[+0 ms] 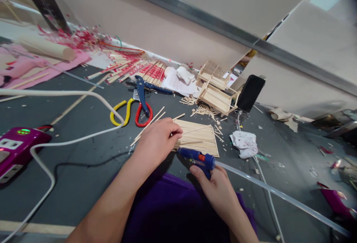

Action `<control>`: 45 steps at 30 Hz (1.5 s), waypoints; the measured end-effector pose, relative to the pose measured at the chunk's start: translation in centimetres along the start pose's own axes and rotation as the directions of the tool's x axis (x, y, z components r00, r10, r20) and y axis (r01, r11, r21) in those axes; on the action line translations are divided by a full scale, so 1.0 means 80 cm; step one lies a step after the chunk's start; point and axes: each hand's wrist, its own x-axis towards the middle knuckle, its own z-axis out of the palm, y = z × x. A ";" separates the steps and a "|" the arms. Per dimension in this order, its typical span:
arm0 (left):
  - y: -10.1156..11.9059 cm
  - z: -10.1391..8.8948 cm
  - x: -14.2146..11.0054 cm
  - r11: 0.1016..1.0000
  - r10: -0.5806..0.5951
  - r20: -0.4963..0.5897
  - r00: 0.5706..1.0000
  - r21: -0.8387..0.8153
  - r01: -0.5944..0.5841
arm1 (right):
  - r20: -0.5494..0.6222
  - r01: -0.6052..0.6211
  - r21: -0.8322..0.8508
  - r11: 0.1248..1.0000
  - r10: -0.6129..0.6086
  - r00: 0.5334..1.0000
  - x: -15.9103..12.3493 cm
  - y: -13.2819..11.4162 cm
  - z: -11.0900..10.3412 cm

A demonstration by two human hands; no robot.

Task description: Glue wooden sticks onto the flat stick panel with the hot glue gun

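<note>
My right hand (pixel 219 187) is wrapped around a blue hot glue gun (pixel 196 156), its nozzle pointing left near my left fingertips. A long clear glue stick (pixel 267 185) runs out of the gun's back toward the lower right. My left hand (pixel 160 135) is closed in a pinch over the left end of a flat panel of wooden sticks (pixel 205 142). From its fingertips a thin wooden stick (pixel 196 129) slants across the panel; the pinched end is partly hidden. Several loose sticks (pixel 150 124) lie beyond my left hand.
Scissors with yellow and red handles (pixel 128 112) and blue pliers (pixel 142 96) lie ahead. Behind the panel stand small stick-built furniture models (pixel 216 98) and a phone (pixel 252 92). A crumpled cloth (pixel 244 144) sits right. A purple power strip (pixel 21 153) and white cable (pixel 75 138) occupy the left.
</note>
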 end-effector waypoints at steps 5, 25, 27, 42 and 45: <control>0.000 0.000 0.000 1.000 0.002 -0.005 1.000 0.000 -0.002 | -0.004 -0.031 -0.036 0.999 0.030 1.000 -0.004 0.005 -0.002; -0.004 0.010 0.004 0.998 0.028 0.045 0.999 0.049 -0.030 | -0.007 -0.262 0.425 0.866 0.293 0.956 -0.021 0.048 -0.036; -0.006 0.013 0.005 0.999 0.025 0.050 0.998 0.040 -0.027 | -0.003 -0.269 0.635 0.724 0.350 0.937 -0.025 0.061 -0.043; 0.013 0.041 0.004 0.979 0.092 0.214 0.973 0.158 -0.127 | 0.015 -0.024 1.000 0.003 0.690 0.724 0.013 0.113 -0.122; 0.015 0.044 0.004 0.973 0.105 0.234 0.967 0.177 -0.148 | -0.067 -0.074 0.983 0.168 0.704 0.707 -0.001 0.121 -0.108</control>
